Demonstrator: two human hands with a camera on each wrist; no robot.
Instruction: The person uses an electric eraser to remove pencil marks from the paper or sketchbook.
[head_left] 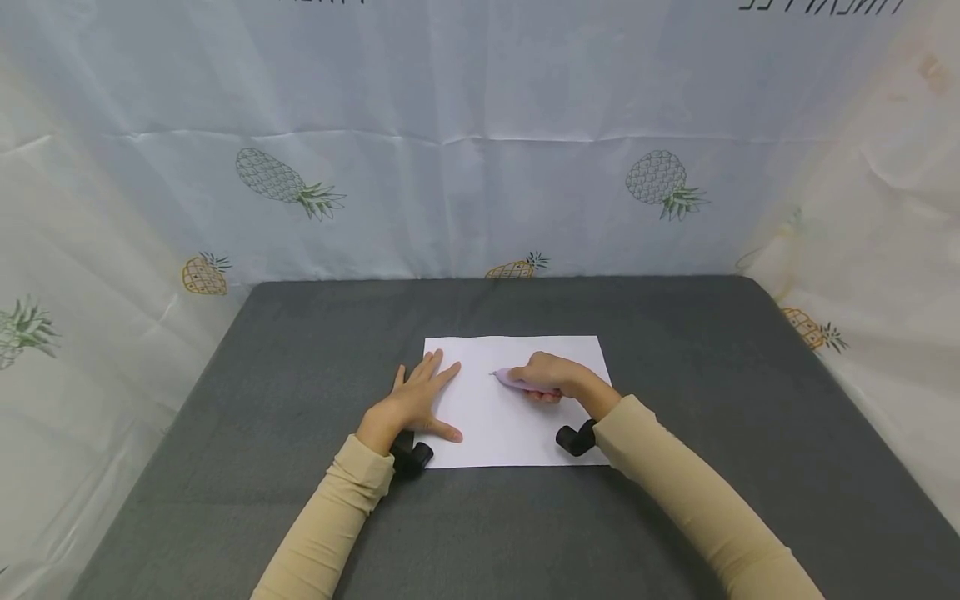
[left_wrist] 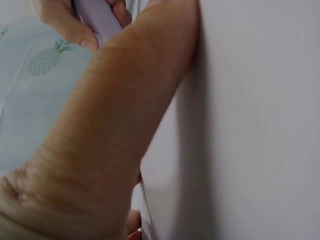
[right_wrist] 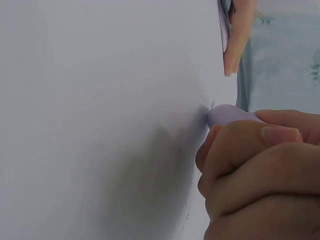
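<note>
A white sheet of paper (head_left: 495, 433) lies on the dark tabletop. My left hand (head_left: 415, 402) rests on its left part, fingers spread and straight. In my right hand (head_left: 553, 375) I grip a lavender hand tool (head_left: 511, 378) with a rounded body and a narrow tip pointing left. In the right wrist view the curled fingers (right_wrist: 260, 185) wrap the tool (right_wrist: 227, 115), and its nose is at the paper (right_wrist: 100, 75); whether the tip touches cannot be told. Small dark specks lie on the sheet near it. The tool's rear is hidden in the palm.
A dark grey cloth covers the table (head_left: 322, 333). White curtains with pineapple prints (head_left: 480, 200) hang behind it and at both sides. Black wrist-worn devices (head_left: 576, 439) sit under both wrists, close above the sheet's lower corners.
</note>
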